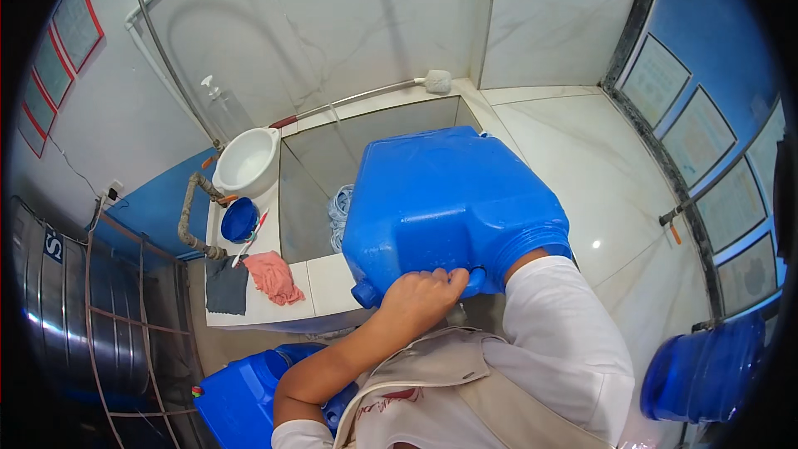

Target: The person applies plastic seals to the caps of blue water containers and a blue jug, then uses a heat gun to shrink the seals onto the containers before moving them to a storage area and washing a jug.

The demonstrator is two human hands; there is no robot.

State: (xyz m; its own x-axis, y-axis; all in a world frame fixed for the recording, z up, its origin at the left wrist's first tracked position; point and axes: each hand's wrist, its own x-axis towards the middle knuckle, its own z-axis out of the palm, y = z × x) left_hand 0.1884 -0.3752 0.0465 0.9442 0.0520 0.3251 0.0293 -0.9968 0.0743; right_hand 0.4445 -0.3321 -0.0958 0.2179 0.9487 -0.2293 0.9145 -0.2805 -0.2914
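Note:
A large blue plastic water container (430,181) lies tilted over a tiled sink basin (305,143), its wide threaded mouth towards the right. My left hand (427,290) is closed round the handle beside that mouth. My right forearm goes in through the mouth up to the white sleeve, so my right hand is inside the container, hidden by its wall. A small spout (365,293) sticks out at the container's lower left corner. Inside the basin, partly behind the container, lies a bundle of light blue strands (340,215).
On the ledge are a white basin (248,161), a blue lid (239,219), a toothbrush (252,238), a pink cloth (273,277), a grey cloth (225,287), a pump bottle (225,106) and a long-handled brush (438,82). Blue containers (237,396) stand below left; another (701,371) is at right.

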